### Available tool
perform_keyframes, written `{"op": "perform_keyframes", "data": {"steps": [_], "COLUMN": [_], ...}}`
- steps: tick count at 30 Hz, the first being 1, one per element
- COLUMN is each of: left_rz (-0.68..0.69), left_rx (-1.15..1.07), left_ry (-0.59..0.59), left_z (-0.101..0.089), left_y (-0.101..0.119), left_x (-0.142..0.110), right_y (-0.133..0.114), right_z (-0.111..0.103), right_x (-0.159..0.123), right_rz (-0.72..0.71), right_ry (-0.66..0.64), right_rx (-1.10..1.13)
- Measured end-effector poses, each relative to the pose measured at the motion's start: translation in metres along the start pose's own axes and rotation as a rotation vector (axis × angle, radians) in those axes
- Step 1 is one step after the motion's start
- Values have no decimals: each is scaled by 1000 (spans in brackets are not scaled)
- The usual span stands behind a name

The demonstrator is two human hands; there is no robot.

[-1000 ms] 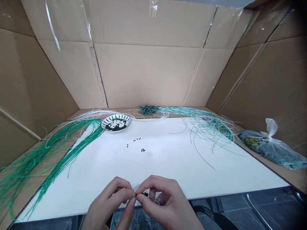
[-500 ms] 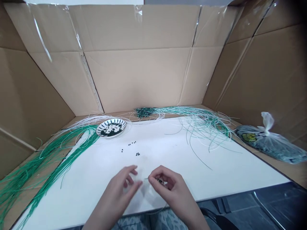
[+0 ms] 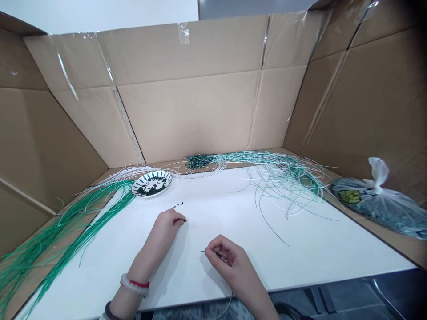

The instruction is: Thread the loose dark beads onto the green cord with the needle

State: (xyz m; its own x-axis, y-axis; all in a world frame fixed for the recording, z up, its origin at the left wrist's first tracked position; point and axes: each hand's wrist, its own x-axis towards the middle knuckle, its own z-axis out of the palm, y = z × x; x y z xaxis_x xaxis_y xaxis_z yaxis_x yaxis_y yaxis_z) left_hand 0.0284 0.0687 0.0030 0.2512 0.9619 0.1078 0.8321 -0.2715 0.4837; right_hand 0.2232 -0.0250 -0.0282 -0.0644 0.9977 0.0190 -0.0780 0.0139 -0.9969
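Note:
My left hand (image 3: 167,229) reaches forward over the white board (image 3: 300,240), its fingertips pinched down at loose dark beads (image 3: 182,219); a short row of more beads (image 3: 178,205) lies just beyond. My right hand (image 3: 225,260) rests near the board's front, closed on a thin green wire (image 3: 208,252) that carries a few dark beads, its tip pointing left. A small striped dish (image 3: 151,183) of dark beads sits farther back on the left.
Bundles of green and white wires (image 3: 66,222) fan out at the left, and another beaded bundle (image 3: 267,166) curves across the back right. A tied plastic bag (image 3: 373,202) lies at the right. Cardboard walls (image 3: 200,102) enclose the board.
My hands, together at the front edge a second ago, have parted. The left hand has reached forward to the loose beads; the right stays back holding the wire.

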Motion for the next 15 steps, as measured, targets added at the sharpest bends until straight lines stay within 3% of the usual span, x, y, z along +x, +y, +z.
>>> {"op": "perform_keyframes", "data": {"steps": [6,9,15], "left_rz": [-1,-23,-161], "left_rx": [-11,-96,-593], "left_ry": [-103,-84,-19], "left_z": [-7,-8,-7], "left_y": [-3,-2,10], "left_x": [11,9,-34], "right_y": [-1,1,0], "right_z": [2,1,4], "right_x": [1,2,1], "right_rz": [-2,-17,-38], "right_ry": [5,18,72], "right_rx": [23,33,47]}}
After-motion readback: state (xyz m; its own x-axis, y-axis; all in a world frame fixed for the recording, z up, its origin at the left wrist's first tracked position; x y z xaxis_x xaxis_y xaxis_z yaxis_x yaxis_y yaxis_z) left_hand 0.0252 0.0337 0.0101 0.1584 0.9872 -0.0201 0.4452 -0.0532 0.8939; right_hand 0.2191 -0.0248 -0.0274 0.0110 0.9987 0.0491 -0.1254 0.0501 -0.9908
